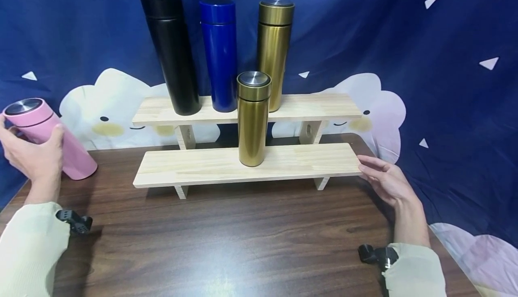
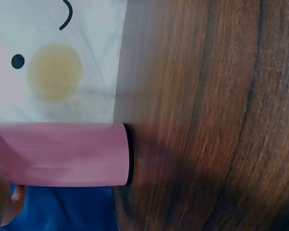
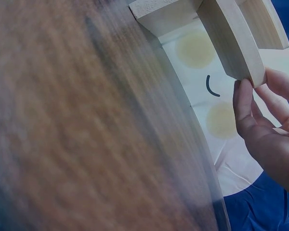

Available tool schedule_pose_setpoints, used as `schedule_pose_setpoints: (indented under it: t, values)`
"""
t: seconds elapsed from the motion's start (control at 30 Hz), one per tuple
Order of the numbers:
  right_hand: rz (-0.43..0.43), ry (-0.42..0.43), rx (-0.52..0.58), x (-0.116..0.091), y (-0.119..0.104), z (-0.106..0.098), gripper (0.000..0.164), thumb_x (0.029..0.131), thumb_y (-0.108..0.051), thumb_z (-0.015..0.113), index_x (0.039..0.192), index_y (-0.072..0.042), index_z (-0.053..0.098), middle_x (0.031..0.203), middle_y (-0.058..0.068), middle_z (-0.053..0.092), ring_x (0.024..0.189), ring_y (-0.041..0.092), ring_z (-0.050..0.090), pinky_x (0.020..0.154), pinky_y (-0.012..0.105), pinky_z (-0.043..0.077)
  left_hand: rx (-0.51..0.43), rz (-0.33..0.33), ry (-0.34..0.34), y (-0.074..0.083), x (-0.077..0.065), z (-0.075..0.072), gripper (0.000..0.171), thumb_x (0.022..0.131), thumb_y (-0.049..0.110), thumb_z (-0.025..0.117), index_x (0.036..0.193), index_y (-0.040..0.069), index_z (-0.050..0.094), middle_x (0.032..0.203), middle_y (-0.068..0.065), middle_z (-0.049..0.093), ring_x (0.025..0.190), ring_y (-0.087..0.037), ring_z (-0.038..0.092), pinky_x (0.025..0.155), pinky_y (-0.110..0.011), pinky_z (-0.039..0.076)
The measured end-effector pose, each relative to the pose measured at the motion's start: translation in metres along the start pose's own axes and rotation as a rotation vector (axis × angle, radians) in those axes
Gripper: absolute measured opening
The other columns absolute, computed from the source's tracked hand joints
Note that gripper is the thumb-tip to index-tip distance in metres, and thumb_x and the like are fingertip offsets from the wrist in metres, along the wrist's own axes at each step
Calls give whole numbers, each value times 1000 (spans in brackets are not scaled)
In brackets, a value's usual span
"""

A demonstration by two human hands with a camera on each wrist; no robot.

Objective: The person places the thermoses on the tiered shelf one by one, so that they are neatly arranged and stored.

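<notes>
My left hand (image 1: 38, 153) grips a pink thermos flask (image 1: 64, 139) with a steel-topped lid, at the left of the table. Its base is at the table top; whether it touches cannot be told. In the left wrist view the flask (image 2: 62, 154) shows its dark base rim, and only part of the hand appears. At the other side, my right hand (image 1: 386, 178) pinches the right end of the lower wooden shelf (image 1: 194, 164). The right wrist view shows thumb and fingers on both faces of that shelf's end (image 3: 238, 48). A short gold flask (image 1: 252, 126) stands on this shelf.
On the upper wooden shelf (image 1: 323, 106) stand a black flask (image 1: 174, 63), a blue flask (image 1: 220, 59) and a taller gold flask (image 1: 275, 54). Both shelves rest on short legs on a brown table (image 1: 226, 238). A blue cloth (image 1: 457, 121) with clouds hangs behind.
</notes>
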State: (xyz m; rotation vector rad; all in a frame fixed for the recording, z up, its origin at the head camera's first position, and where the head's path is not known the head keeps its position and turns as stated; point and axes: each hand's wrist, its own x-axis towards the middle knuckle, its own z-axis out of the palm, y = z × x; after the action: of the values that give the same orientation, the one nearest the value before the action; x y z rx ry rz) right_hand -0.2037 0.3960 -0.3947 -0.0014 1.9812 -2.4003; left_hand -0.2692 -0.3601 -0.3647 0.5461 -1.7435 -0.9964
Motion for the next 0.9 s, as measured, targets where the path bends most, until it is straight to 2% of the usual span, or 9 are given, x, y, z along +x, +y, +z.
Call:
schedule_pose_setpoints:
  t: [0.23,0.53,0.73,0.9]
  values:
    - [-15,-29,19,3,2,1,30,95,9,61,110,-12,76,101,2,75,88,9,71,79,20,54,-2,-1,-1,5,-5,-4,82,77,37,76,151,25,41,138,6,56,127,-7,48,109,-25,32]
    - [-4,-23,21,2,0,3,29,95,8,62,109,-13,76,100,2,75,88,9,70,78,20,54,-16,104,-11,5,-5,-1,77,74,35,78,144,30,48,129,20,55,119,-2,51,104,-23,36]
    - [0,-15,21,1,-1,2,29,95,7,63,109,-13,77,100,2,75,87,9,70,77,20,54,-26,180,-70,16,-10,-3,79,72,39,78,144,31,47,126,26,52,116,-2,51,102,-23,36]
    - [-1,-12,30,1,1,1,29,95,8,63,108,-13,77,100,2,75,88,9,70,78,20,54,-41,225,-95,25,-14,-2,78,72,34,79,144,32,48,119,29,50,107,5,49,93,-18,35]
